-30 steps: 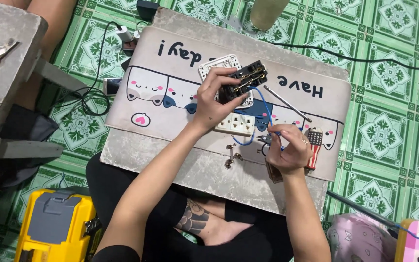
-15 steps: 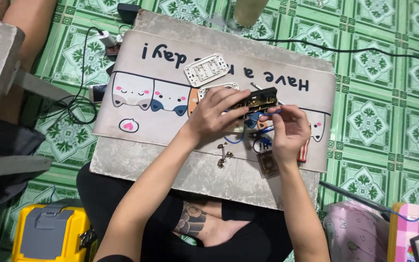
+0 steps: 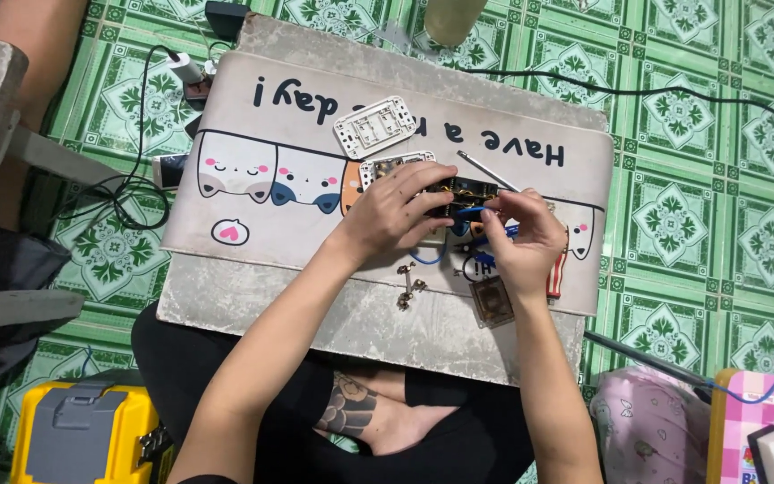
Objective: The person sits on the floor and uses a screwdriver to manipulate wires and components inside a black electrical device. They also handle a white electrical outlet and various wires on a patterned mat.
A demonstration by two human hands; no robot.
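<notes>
head cam only | looked steeply down from above the seated person | faced the lap board (image 3: 253,296) and green tiled floor (image 3: 692,224) | moderately close, forearms filled lower frame | printed mat (image 3: 279,134) read upside down | no second view

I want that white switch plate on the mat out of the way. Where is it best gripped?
Grip the white switch plate by its two long edges, coming from above. It lies flat and tilted, face up, apart from the left hand and the other parts, so both edges look free.
</notes>
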